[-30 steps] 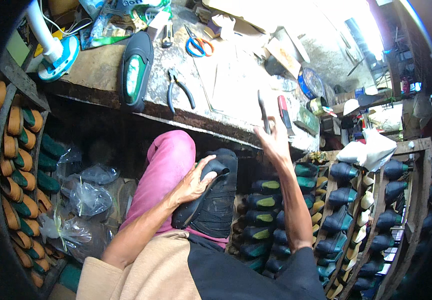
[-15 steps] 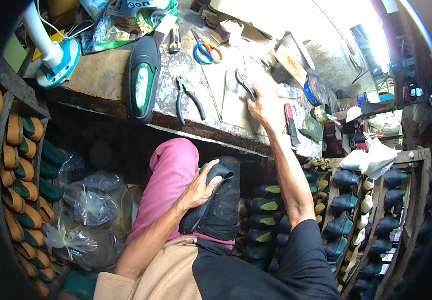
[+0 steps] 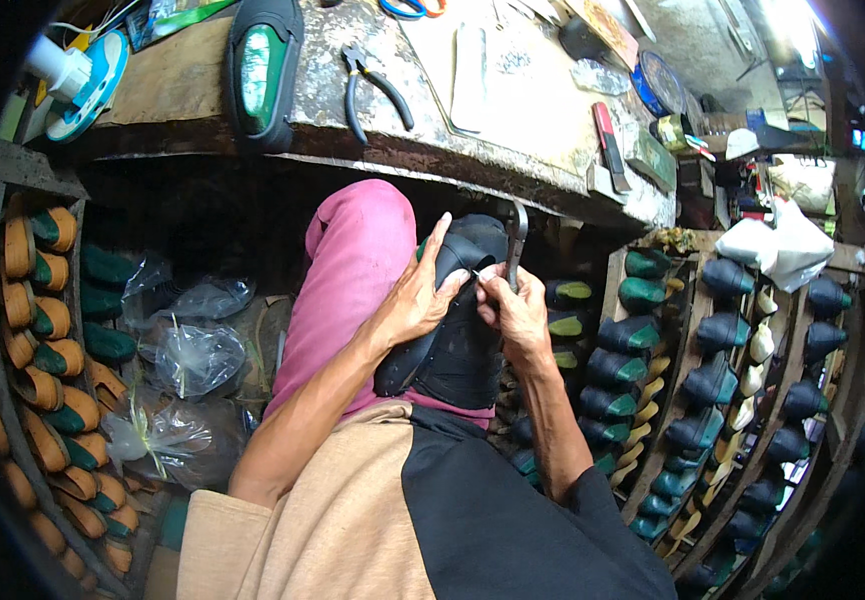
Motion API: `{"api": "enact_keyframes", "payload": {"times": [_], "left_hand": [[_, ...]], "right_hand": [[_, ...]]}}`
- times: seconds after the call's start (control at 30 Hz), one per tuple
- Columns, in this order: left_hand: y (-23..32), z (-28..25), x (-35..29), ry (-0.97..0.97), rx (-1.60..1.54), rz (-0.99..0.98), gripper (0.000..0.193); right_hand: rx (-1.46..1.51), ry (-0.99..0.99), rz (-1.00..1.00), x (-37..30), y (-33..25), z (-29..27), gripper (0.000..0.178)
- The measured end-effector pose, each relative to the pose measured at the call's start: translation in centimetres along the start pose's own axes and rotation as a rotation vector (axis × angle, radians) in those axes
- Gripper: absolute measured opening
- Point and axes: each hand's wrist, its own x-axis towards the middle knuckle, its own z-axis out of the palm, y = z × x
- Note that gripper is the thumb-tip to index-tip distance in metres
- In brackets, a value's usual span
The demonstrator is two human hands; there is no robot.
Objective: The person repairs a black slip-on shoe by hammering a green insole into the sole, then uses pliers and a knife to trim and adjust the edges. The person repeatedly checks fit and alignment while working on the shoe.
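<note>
We hold a black shoe upper stretched over its last (image 3: 458, 330) on our lap, against the pink trouser leg (image 3: 353, 270), just below the front edge of the worn, stained workbench (image 3: 493, 140). Our left hand (image 3: 415, 300) wraps around the shoe's left side, fingers spread over the toe end, clamped on it. Our right hand (image 3: 518, 312) presses in from the right, gripping a slim dark metal hand tool (image 3: 517, 240) whose upper end stands up above the knuckles; its working end meets the shoe where our two thumbs come together. On the bench lie black-handled pliers (image 3: 378, 88) and a black sole with a green insole (image 3: 261, 70), well apart from our hands. Racks of dark and green shoe lasts (image 3: 713, 340) stand to our right, tan and green ones (image 3: 53, 400) to our left, with clear plastic bags (image 3: 188, 350) beside the leg.
</note>
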Motion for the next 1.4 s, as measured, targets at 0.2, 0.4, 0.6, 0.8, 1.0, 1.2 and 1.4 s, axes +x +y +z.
{"api": "enact_keyframes", "payload": {"times": [0.2, 0.4, 0.6, 0.8, 1.0, 1.2, 1.4], "left_hand": [[-0.3, 0.7, -0.2, -0.04, 0.0, -0.007, 0.098], [-0.5, 0.6, 0.0, -0.023, -0.011, -0.021, 0.098], [-0.9, 0.5, 0.0, -0.013, 0.039, 0.029, 0.102], [-0.7, 0.4, 0.0, -0.021, -0.022, -0.001, 0.101], [-1.3, 0.7, -0.1, -0.017, -0.037, -0.028, 0.098], [-2.2, 0.4, 0.5, -0.051, 0.003, -0.074, 0.102], [-1.8, 0.1, 1.1, -0.146, -0.101, -0.132, 0.105]], "right_hand": [[0.008, 0.058, 0.032, 0.2, 1.1, 1.3, 0.013], [-0.042, 0.065, 0.025, 0.8, 1.1, 1.8, 0.013], [-0.063, 0.05, 0.063, 1.3, 0.6, 2.0, 0.014], [-0.071, 0.034, 0.105, 1.7, 0.0, 1.7, 0.016], [-0.182, 0.028, 0.094, 2.3, 0.4, 2.0, 0.02], [-0.166, -0.077, 0.075, 2.4, 0.2, 1.0, 0.025], [-0.267, -0.095, 0.061, -3.8, 0.5, 0.1, 0.029]]}}
